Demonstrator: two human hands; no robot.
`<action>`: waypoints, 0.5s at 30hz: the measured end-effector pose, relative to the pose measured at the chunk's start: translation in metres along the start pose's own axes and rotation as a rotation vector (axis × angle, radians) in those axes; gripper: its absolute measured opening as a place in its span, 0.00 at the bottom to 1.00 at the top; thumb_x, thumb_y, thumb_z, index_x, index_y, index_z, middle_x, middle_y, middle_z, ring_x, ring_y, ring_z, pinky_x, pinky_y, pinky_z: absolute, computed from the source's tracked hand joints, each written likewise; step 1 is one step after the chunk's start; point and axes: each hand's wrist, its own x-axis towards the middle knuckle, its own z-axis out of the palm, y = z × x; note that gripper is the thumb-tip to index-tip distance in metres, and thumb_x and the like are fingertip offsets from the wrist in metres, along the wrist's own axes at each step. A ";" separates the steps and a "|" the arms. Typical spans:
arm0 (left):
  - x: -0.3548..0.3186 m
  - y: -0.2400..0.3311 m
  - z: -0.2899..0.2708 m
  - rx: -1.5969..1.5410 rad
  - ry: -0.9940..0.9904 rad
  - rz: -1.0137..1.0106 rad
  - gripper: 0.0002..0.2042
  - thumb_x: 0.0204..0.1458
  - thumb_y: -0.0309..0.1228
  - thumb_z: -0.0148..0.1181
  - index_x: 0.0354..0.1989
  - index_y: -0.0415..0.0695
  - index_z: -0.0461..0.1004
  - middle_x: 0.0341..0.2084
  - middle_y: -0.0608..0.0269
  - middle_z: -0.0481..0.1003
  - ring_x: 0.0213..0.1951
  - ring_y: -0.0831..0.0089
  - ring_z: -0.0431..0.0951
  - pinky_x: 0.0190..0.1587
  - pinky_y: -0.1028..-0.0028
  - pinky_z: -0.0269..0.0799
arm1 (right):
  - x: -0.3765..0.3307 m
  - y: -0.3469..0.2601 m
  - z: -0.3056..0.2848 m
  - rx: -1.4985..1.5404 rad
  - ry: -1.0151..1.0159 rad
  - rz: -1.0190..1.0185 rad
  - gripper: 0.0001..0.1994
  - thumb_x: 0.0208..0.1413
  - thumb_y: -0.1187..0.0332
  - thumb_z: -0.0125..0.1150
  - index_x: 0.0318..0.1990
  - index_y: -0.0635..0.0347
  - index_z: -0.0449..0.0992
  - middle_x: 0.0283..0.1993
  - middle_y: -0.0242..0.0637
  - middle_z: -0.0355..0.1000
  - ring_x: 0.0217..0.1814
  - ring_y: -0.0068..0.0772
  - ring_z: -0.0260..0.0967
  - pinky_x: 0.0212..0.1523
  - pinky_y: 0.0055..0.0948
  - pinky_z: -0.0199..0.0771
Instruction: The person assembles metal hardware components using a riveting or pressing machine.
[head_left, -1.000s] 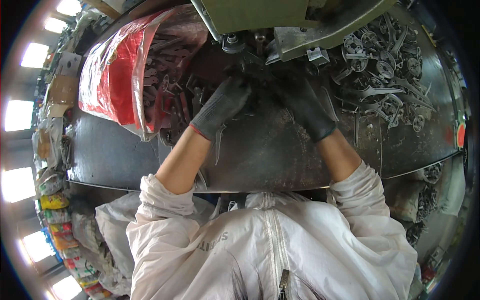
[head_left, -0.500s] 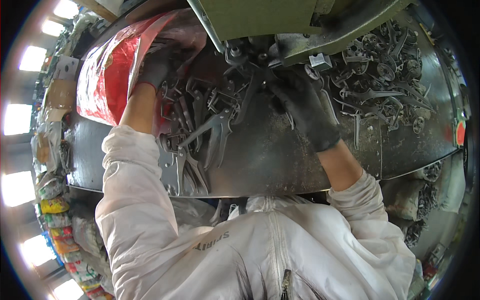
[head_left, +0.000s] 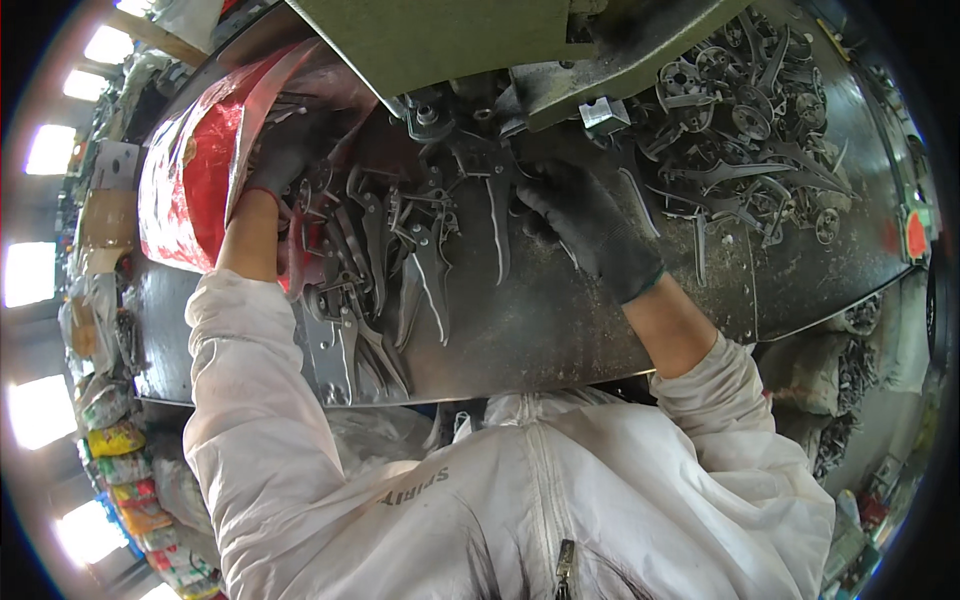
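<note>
At least five bright windows (head_left: 32,270) line the left side of the room, above stacked bags (head_left: 115,440); one dark metal workbench (head_left: 600,335) spreads before the person, its edge bent by the lens; one green machine (head_left: 450,35) overhangs the bench at the top, with one small shiny metal block (head_left: 604,116) beside its lower right edge. Two hands are at work, both in dark gloves; the left hand (head_left: 285,160) is inside the mouth of the one red sack (head_left: 205,165), its fingers hidden among metal parts, so I cannot tell how far open it is or whether it has hold of anything; the right hand (head_left: 585,215) is part-curled just below the machine, close to one handle-shaped metal piece (head_left: 500,230) pointing down from under the machine head; whether the fingers touch that piece or grip something I cannot tell. Between sack and machine lie several hinged metal tools (head_left: 425,265), at least four, overlapping; on the right is one heap of discs and curved levers (head_left: 755,120), too tangled to count.
</note>
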 end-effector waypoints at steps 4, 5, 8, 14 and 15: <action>-0.012 -0.030 0.000 -0.210 0.138 0.101 0.20 0.61 0.35 0.60 0.61 0.46 0.78 0.59 0.53 0.78 0.59 0.64 0.77 0.61 0.66 0.73 | 0.000 0.008 0.013 0.002 0.011 0.021 0.12 0.68 0.71 0.56 0.54 0.67 0.71 0.38 0.35 0.74 0.26 0.19 0.69 0.25 0.21 0.70; -0.013 -0.032 0.003 -0.208 0.138 0.104 0.20 0.61 0.35 0.60 0.61 0.46 0.78 0.59 0.53 0.78 0.59 0.64 0.77 0.61 0.66 0.73 | -0.001 0.009 0.016 -0.001 0.053 -0.021 0.13 0.67 0.72 0.56 0.55 0.67 0.70 0.39 0.36 0.74 0.27 0.20 0.70 0.26 0.21 0.71; -0.010 -0.009 0.007 -0.387 0.275 0.083 0.17 0.65 0.39 0.56 0.55 0.42 0.79 0.50 0.53 0.80 0.51 0.65 0.81 0.51 0.67 0.77 | -0.005 0.016 0.016 -0.042 0.132 -0.072 0.16 0.64 0.74 0.57 0.57 0.65 0.68 0.37 0.37 0.73 0.28 0.26 0.74 0.25 0.28 0.75; -0.035 0.055 -0.027 -0.909 0.337 -0.244 0.17 0.64 0.32 0.61 0.57 0.39 0.69 0.41 0.61 0.78 0.44 0.75 0.81 0.45 0.77 0.78 | -0.034 0.007 0.020 -0.284 0.157 -0.296 0.17 0.63 0.71 0.59 0.59 0.60 0.71 0.41 0.41 0.76 0.32 0.36 0.76 0.30 0.35 0.77; -0.044 0.071 -0.032 -0.850 0.401 -0.094 0.16 0.65 0.32 0.60 0.55 0.38 0.68 0.40 0.63 0.78 0.41 0.76 0.80 0.41 0.79 0.76 | -0.042 0.002 0.016 -0.492 0.161 -0.393 0.18 0.63 0.69 0.61 0.59 0.58 0.71 0.42 0.43 0.76 0.34 0.40 0.77 0.33 0.37 0.78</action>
